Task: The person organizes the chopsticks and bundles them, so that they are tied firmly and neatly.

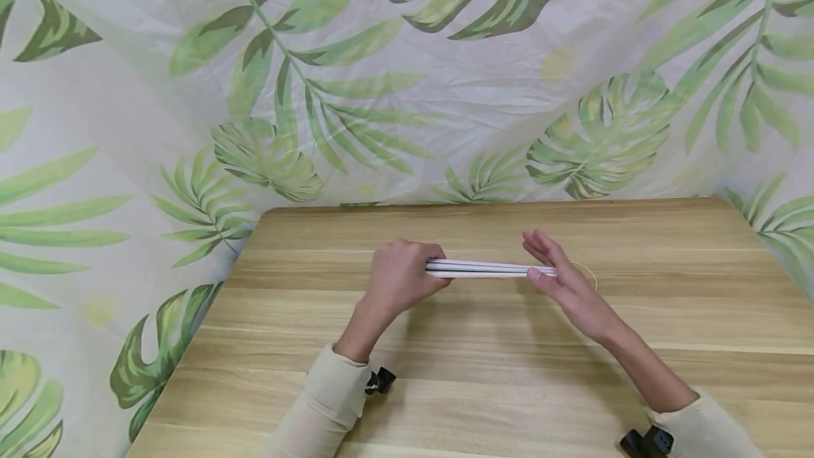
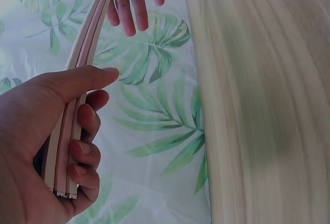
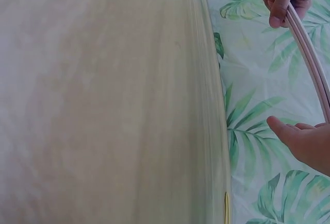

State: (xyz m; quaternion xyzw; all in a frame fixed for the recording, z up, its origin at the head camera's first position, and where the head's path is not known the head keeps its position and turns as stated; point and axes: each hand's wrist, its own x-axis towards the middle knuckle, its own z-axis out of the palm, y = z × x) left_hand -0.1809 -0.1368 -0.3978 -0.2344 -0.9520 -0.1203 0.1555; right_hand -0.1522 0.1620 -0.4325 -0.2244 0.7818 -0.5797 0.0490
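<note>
Nearest to the viewer, the left sleeve and the right sleeve are framing the tabletop from both lower corners. A little farther, the left hand is grasping one end of a thin layered bundle; its thumb is lying on one side and its fingers are curling round the other. The right hand is not clenching: its fingers are extending straight, and the opposite end is meeting it between thumb and fingers. Whether this thumb is pressing, I cannot tell.

The bundle is hanging above the tabletop, between the hands. From the left hand it is lying to the right, and from the right hand to the left, so neither hand is clearly nearer. Its long axis is running sideways, almost parallel to the far edge, and its free-looking end is pointing toward the right palm.

Just beyond the right hand, a yellow loop is showing partly. Farthest away, a leaf-patterned cloth is covering the background.
</note>
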